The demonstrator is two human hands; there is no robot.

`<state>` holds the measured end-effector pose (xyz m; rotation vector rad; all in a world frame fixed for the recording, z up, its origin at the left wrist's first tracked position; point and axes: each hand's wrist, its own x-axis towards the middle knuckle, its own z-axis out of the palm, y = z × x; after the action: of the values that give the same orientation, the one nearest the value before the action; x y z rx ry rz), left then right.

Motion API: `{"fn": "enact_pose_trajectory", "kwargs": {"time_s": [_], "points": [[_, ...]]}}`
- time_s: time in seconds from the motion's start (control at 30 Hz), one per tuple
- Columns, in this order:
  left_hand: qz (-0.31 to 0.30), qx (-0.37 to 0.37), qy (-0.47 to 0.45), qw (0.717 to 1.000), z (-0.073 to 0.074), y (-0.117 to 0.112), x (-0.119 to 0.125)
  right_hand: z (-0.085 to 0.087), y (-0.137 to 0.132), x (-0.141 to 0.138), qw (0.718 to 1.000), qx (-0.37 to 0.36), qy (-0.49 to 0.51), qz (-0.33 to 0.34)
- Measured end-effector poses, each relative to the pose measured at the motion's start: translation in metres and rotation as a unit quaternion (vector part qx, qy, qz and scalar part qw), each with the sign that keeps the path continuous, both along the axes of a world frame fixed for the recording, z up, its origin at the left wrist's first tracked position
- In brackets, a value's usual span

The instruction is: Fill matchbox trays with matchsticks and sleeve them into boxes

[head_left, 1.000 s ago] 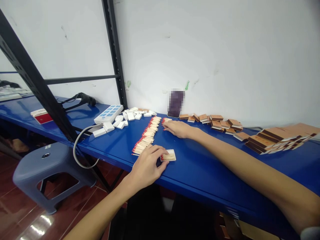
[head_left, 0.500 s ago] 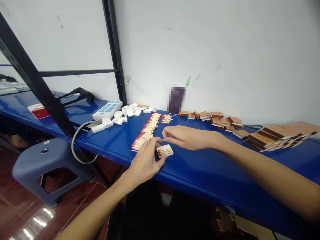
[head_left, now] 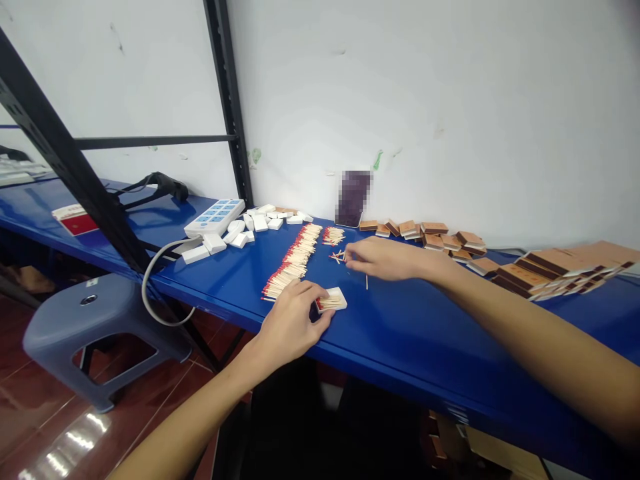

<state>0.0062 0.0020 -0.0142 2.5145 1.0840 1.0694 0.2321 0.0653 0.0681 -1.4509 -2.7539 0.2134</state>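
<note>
A small white matchbox tray with red-headed matches inside lies near the table's front edge. My left hand is closed round its left end, thumb in front and fingers over the back. Farther back, my right hand has its fingertips pinched together at a few loose matches; whether it grips one is hidden. A single match lies below that hand. Left of both hands stretches a long row of matches, and a smaller bunch lies behind.
A phone leans on the wall. Brown matchboxes lie along the back, with a larger stack at right. White trays and a power strip sit at left, by a black metal post. A stool stands below.
My right hand has moved from beside the tray back and right to the loose matches, which now show. My left hand's fingers have come down over the tray, which stays in place.
</note>
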Motion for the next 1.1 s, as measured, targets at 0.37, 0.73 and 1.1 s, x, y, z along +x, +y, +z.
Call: {"fn": "enact_pose_trajectory", "kwargs": {"time_s": [0.37,0.73,1.1], "points": [[-0.008,0.025,0.002,1.000,0.000,0.001,0.000,0.005,0.013,0.024,0.962,-0.243,-0.052,-0.111],[-0.009,0.027,0.001,1.000,0.000,0.001,0.000,-0.019,0.028,0.017,0.998,-0.061,-0.023,-0.025],[-0.012,0.022,-0.002,1.000,0.001,0.000,0.000,-0.037,0.051,0.041,0.995,0.045,0.065,0.061]]}}
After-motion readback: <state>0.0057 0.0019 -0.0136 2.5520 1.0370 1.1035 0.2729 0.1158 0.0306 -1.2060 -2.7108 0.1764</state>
